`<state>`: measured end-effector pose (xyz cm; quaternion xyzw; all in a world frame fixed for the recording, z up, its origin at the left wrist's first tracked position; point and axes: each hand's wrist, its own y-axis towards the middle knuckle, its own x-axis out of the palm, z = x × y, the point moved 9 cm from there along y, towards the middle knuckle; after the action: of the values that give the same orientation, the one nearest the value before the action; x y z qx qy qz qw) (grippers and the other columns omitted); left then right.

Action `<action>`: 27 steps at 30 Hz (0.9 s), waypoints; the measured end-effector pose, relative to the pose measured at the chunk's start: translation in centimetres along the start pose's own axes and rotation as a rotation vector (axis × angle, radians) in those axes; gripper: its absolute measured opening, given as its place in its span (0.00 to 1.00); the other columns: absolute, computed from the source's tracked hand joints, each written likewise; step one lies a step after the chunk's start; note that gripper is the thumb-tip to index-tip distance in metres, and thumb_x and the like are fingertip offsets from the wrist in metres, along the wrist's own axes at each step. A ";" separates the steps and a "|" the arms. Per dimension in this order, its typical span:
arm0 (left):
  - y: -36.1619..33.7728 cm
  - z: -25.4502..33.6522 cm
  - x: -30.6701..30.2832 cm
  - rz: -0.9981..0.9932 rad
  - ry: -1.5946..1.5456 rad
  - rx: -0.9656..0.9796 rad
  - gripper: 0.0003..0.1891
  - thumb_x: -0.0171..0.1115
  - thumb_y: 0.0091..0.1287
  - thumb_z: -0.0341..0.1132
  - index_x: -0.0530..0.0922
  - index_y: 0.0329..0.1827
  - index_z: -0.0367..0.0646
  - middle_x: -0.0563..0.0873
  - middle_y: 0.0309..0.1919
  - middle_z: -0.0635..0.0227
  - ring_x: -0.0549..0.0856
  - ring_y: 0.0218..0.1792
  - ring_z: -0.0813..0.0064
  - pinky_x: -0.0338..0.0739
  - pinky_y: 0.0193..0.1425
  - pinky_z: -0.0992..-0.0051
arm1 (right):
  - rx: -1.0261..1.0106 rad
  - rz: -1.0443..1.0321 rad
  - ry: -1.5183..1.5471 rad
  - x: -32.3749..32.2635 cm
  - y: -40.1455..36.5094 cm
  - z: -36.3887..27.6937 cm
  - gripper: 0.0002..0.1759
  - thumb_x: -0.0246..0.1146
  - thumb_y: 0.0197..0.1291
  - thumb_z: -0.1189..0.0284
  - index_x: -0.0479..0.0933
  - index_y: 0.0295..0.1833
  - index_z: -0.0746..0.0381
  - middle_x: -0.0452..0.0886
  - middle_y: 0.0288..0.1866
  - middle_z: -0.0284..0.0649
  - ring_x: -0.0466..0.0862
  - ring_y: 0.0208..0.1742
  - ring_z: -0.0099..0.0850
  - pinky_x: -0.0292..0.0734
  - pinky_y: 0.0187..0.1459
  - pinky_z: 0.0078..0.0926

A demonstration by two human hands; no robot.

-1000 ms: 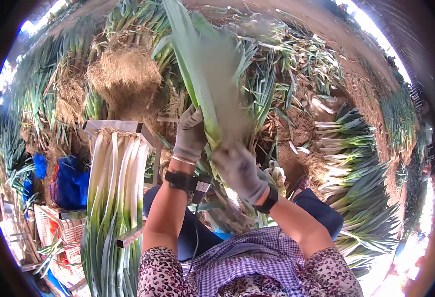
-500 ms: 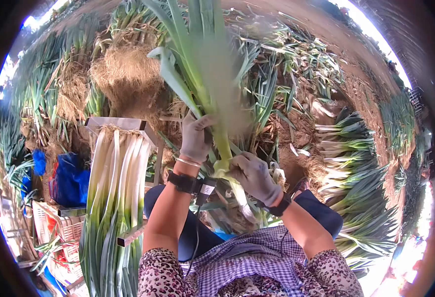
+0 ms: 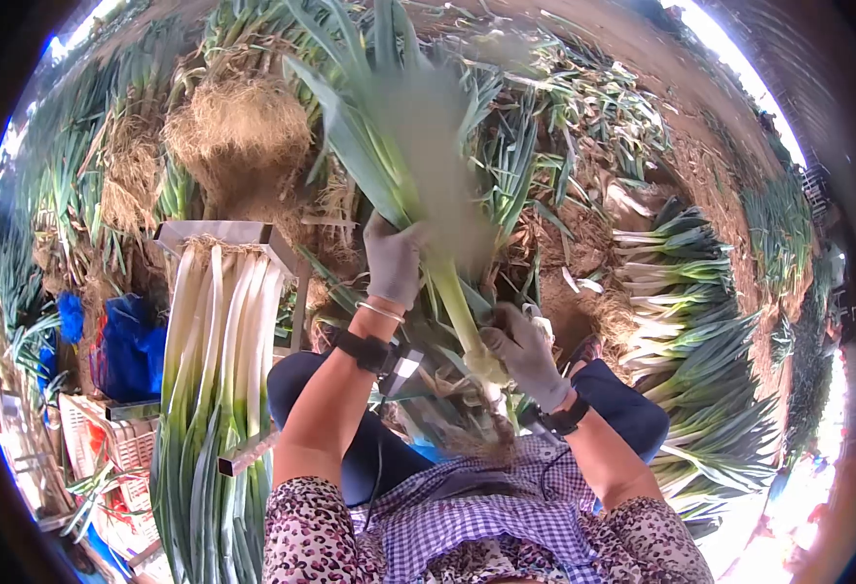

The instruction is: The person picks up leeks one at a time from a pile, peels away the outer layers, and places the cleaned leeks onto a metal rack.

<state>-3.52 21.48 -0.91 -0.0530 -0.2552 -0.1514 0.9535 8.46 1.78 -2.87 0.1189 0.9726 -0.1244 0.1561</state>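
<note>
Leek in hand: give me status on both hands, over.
Left hand in grey glove shut on long green-leaved, pale-stalked leek, upper stalk. Right hand shut on its pale base, above roots. Stalk between hands unobstructed.

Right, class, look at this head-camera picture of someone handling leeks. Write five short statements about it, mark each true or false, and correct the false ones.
1. Both hands wear grey gloves. True: the left hand and the right hand are both gloved.
2. The left hand grips the long green-and-white leek near where its green leaves begin. True.
3. The right hand is empty. False: it is closed on the leek's pale lower stalk.
4. The stack of trimmed white-stemmed leeks lies on the person's right. False: it lies on their left.
5. A blue plastic bag sits just left of that stack. True.
</note>
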 end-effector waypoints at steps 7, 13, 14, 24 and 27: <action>0.3 3.7 2.3 -0.169 -0.057 0.063 0.18 0.67 0.63 0.31 0.77 0.55 0.36 0.85 0.42 0.67 0.85 0.46 0.74 0.83 0.46 0.72 | -0.231 0.096 -0.456 1.8 2.9 0.8 0.25 0.71 0.54 0.50 0.79 0.42 0.60 0.85 0.30 0.44 0.87 0.31 0.36 0.81 0.35 0.35; 2.4 -3.0 3.0 -0.237 0.067 -0.312 0.15 0.68 0.62 0.36 0.81 0.45 0.33 0.83 0.27 0.67 0.85 0.25 0.72 0.79 0.30 0.73 | -0.276 -0.039 -0.243 2.0 8.6 -5.6 0.25 0.60 0.64 0.49 0.80 0.45 0.64 0.81 0.27 0.44 0.84 0.30 0.36 0.75 0.36 0.39; 3.2 -4.1 2.5 -0.224 0.114 -0.283 0.15 0.69 0.61 0.35 0.81 0.44 0.32 0.83 0.26 0.67 0.84 0.24 0.72 0.79 0.29 0.73 | -0.253 -0.021 -0.225 1.8 8.6 -5.3 0.26 0.59 0.65 0.49 0.80 0.45 0.64 0.81 0.27 0.45 0.84 0.30 0.37 0.75 0.36 0.39; 7.4 -9.0 0.6 0.063 0.095 -0.404 0.10 0.68 0.59 0.29 0.81 0.39 0.30 0.82 0.24 0.62 0.83 0.20 0.68 0.84 0.27 0.70 | -0.014 0.094 -0.232 -1.9 -2.4 -1.9 0.19 0.55 0.71 0.58 0.81 0.46 0.63 0.78 0.22 0.39 0.81 0.25 0.29 0.73 0.30 0.30; 10.1 -7.2 0.2 0.138 0.211 -0.388 0.14 0.69 0.58 0.28 0.79 0.41 0.25 0.83 0.28 0.59 0.84 0.20 0.65 0.86 0.26 0.70 | 0.165 0.058 -0.165 -3.3 -6.8 -2.5 0.18 0.57 0.71 0.59 0.82 0.45 0.64 0.79 0.22 0.38 0.79 0.24 0.25 0.72 0.29 0.29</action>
<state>3.19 29.72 -7.32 -0.2367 -0.1160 -0.1369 0.9549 8.96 -4.52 1.92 0.1488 0.9390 -0.2091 0.2288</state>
